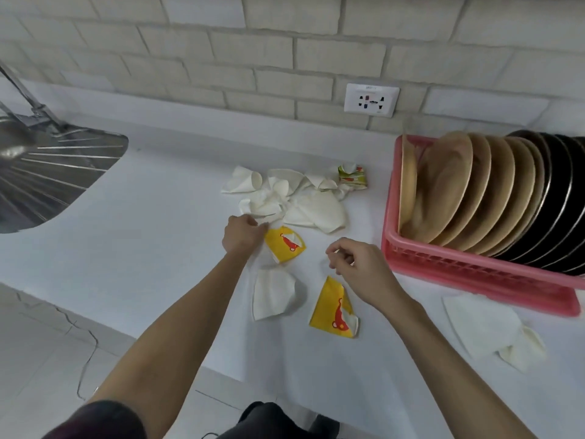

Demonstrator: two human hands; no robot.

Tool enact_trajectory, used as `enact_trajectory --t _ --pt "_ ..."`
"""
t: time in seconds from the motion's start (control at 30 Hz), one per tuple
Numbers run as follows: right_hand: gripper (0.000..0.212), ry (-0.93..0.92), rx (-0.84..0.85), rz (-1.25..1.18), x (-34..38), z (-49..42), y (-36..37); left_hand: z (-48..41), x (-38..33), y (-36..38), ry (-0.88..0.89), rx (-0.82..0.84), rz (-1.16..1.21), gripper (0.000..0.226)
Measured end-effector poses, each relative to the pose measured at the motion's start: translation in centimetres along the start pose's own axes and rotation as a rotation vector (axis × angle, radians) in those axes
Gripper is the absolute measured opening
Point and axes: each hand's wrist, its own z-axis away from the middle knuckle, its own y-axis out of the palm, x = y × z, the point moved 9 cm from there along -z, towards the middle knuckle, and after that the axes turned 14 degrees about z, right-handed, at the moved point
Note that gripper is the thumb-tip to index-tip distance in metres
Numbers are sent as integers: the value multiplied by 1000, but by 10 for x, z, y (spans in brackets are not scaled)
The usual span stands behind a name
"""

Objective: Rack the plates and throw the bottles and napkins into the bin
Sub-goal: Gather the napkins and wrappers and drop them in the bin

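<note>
Over on the left, the sink (47, 172) was cut off by the edge. Next, the left hand (243, 236) was curled down where the pile of white napkins (285, 198) met a yellow paper (285, 244). Its fingertips were hidden, so I could not tell if it had hold of anything. The napkins looked very light, soft and crumpled. I think a pinch at any fold would lift one. A flat napkin (273, 294) and a second yellow paper (332, 308) lay nearer on the counter (142, 248). The right hand (357, 264) hung just past them, fingers loosely curled, with nothing seen in it. Further right, the plates (474, 191) stood on edge in the pink rack (443, 264). The dark ones ran out of view. More napkins (493, 327) lay in front of the rack. No bottle or bin showed.
</note>
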Motion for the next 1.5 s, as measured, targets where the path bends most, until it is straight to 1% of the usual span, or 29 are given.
enact_trajectory --t 0.03,0.07,0.17,0.27,0.37,0.43,0.47,0.53,0.63,0.7,0.77,0.83,0.9,0.97,1.03,1.13,1.2,1.3,1.33,1.4,1.47,1.5 --pt "12 -7 11 4 3 -9 1 3 -1 0 12 -3 4 23" --pt "13 -16 21 7 6 -19 2 4 1 1 24 -2 32 18" --pt "13 -66 27 30 20 -57 7 6 8 -7 46 3 211 21" --pt "14 -99 8 121 34 -102 22 13 16 -18 36 25 405 19" --pt "27 -160 13 321 49 -150 49 19 23 -24 37 61 584 19" --pt "41 -211 54 541 58 -177 72 20 26 -26 11 82 717 21" --pt "46 -228 82 673 60 -187 84 20 26 -27 3 99 775 27" --pt "49 -254 115 866 62 -203 103 18 25 -29 -1 142 846 34" --pt "45 -247 121 957 58 -216 118 13 25 -30 -5 177 873 23" --pt "42 -215 125 922 54 -222 121 9 27 -31 -24 185 888 14" --pt "32 -205 109 865 53 -225 121 3 28 -31 -36 190 888 8" --pt "21 -212 76 810 56 -227 117 -4 25 -30 -41 198 893 8" --pt "14 -213 11 723 59 -224 106 -11 14 -32 -16 221 910 11" --pt "9 -207 -75 548 64 -217 87 -16 -1 -32 19 248 905 21" --pt "5 -144 -151 306 62 -209 63 -20 -19 -29 31 294 913 26" --pt "10 63 -254 -19 34 -203 28 -29 -44 -17 12 387 884 21" --pt "17 181 -304 -188 13 -198 6 -34 -58 -5 -12 452 861 18" --pt "29 310 -355 -374 -15 -190 -19 -41 -81 12 25 504 759 33" --pt "28 359 -380 -409 -27 -187 -25 -44 -90 18 69 516 708 37" --pt "18 464 -422 -399 -55 -186 -32 -54 -111 28 190 515 569 41" --pt "8 549 -394 -333 -76 -187 -32 -67 -129 39 305 470 394 36" --pt "8 584 -366 -277 -84 -188 -31 -73 -137 46 355 450 292 29"
